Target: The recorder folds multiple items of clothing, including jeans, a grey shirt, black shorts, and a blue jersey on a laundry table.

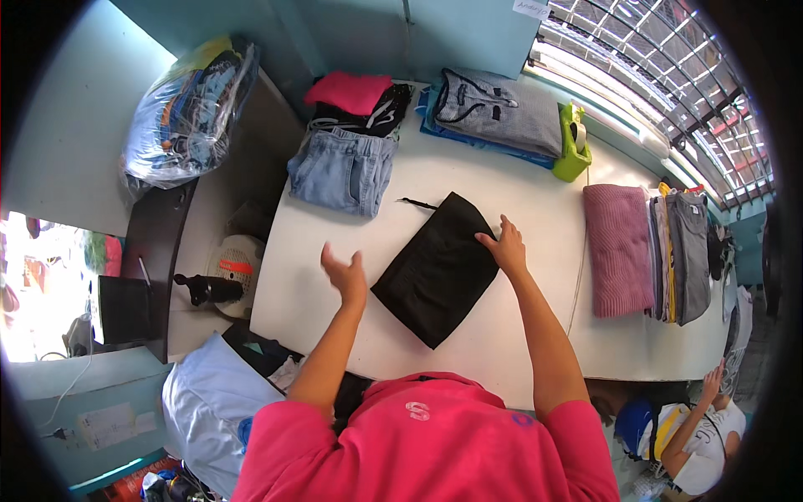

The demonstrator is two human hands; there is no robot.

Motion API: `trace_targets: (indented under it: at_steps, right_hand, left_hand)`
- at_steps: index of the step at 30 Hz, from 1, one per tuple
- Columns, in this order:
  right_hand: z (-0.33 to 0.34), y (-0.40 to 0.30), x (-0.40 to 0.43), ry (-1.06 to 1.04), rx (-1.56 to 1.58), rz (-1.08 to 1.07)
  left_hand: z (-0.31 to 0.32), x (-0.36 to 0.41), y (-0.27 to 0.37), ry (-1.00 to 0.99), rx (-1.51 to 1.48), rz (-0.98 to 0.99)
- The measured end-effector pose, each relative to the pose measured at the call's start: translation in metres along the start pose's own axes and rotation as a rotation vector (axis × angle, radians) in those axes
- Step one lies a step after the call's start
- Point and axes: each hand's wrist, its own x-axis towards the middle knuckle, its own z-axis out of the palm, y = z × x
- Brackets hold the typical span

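Observation:
A folded black garment (439, 276) lies at a slant on the white table (313, 295) before me, a dark drawstring trailing from its upper corner. My right hand (508, 248) rests at the garment's right edge, thumb on the cloth and fingers just beyond it, and does not grip it. To the left of the garment, my left hand (345, 273) is raised and slightly blurred, with thumb and fingers apart and nothing in it. Folded blue denim bottoms (342, 169) lie beyond my left hand.
Bright pink cloth (351, 92) and a grey garment (502, 113) top piles at the back, near a green tape dispenser (572, 147). Folded mauve fabric (618, 251) and grey clothes (687, 257) lie right. A plastic-wrapped bundle (191, 119) sits left. Another person (690, 433) is at lower right.

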Motion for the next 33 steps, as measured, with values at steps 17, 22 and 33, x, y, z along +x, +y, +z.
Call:
trace_targets:
  at_steps: [17, 22, 33]
  right_hand:
    - [-0.027, -0.046, -0.03, -0.755, 1.244, 0.506]
    - [-0.033, -0.136, -0.012, -0.519, 1.437, 0.31]
    - [0.079, -0.237, 0.059, -0.283, 1.509, -0.047]
  left_hand:
    - [-0.044, -0.031, 0.031, -0.64, -0.449, -0.816]
    - [-0.066, 0.124, 0.074, -0.671, -0.431, -0.275]
    - [-0.04, 0.304, 0.022, -0.361, -0.2, 0.143]
